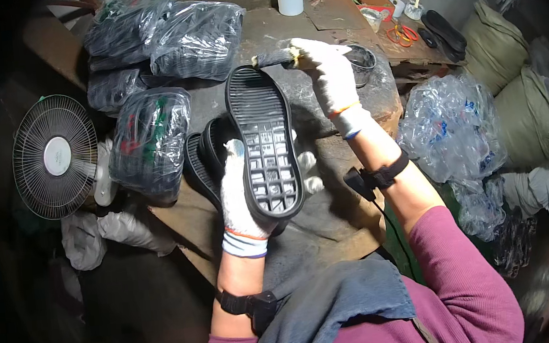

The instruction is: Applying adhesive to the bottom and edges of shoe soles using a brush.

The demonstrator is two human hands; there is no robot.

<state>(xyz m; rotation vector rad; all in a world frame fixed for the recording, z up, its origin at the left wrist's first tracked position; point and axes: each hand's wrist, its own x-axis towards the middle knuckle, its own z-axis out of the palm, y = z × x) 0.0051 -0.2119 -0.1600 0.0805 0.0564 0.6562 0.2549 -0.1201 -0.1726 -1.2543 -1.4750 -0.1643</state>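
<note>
We see a black shoe sole (257,111) held upright above the desk (262,25), its toe ribbed and its heel a grid of square cells, ringed by a smooth rim. The left hand (239,181), in a white knit glove, has its fingers clamped around the sole's sides. The gloved right hand (327,65) has its fingers closed on a dark, brush-like tool (274,58) at the toe edge; we cannot tell whether it touches. More ribbed soles (199,165) lie beneath. Worn brown sheeting (341,228) covers the near desk; glossy plastic-wrapped bundles (197,38), a white fan (58,156) and olive sacks (495,41) surround us. Red and green marks on one bundle (151,143) are unreadable to us.
</note>
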